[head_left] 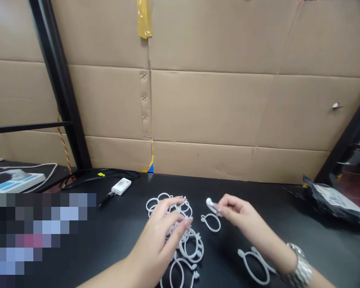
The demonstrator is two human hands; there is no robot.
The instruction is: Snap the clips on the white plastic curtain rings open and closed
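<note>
The left hand [165, 234] is resting, fingers spread, on white rings [188, 240]. The right hand [243, 218] is pinching a small white piece [209, 202], one ring [211, 228] lying just below it.

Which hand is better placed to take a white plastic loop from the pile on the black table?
Probably the left. The left hand rests on the pile of white plastic loops, while the right hand, beside it, pinches a small white piece.
</note>
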